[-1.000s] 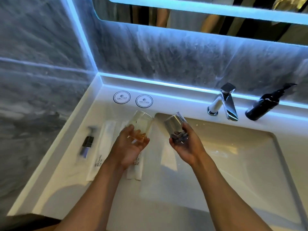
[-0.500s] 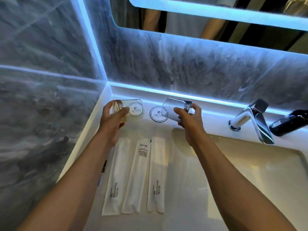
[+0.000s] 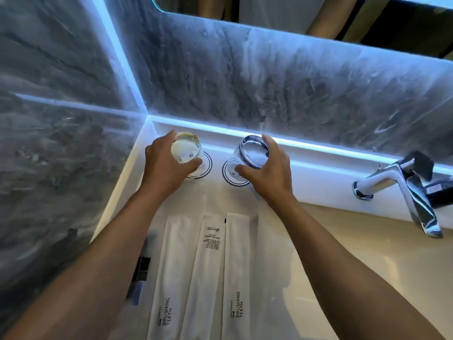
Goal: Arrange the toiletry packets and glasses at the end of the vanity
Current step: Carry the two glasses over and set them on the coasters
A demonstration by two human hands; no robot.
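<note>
My left hand (image 3: 164, 165) grips a clear glass (image 3: 186, 149) upright over the left round coaster (image 3: 207, 165) near the back corner of the white vanity (image 3: 269, 266). My right hand (image 3: 267, 173) grips a second clear glass (image 3: 251, 153) over the right coaster (image 3: 230, 179). Whether the glasses touch the coasters I cannot tell. Three long white toiletry packets lie side by side nearer to me: left packet (image 3: 169, 278), middle packet (image 3: 204, 273), right packet (image 3: 236, 273). A small dark item (image 3: 142, 268) lies left of them, partly hidden by my left arm.
Grey marble walls close in the left side and the back. A chrome faucet (image 3: 402, 190) stands at the right, with the sink basin (image 3: 367, 253) below it. A lit mirror edge runs along the top.
Both hands turned the glasses from tilted to upright and lowered them onto the two coasters at the back. The view moved closer to the corner.
</note>
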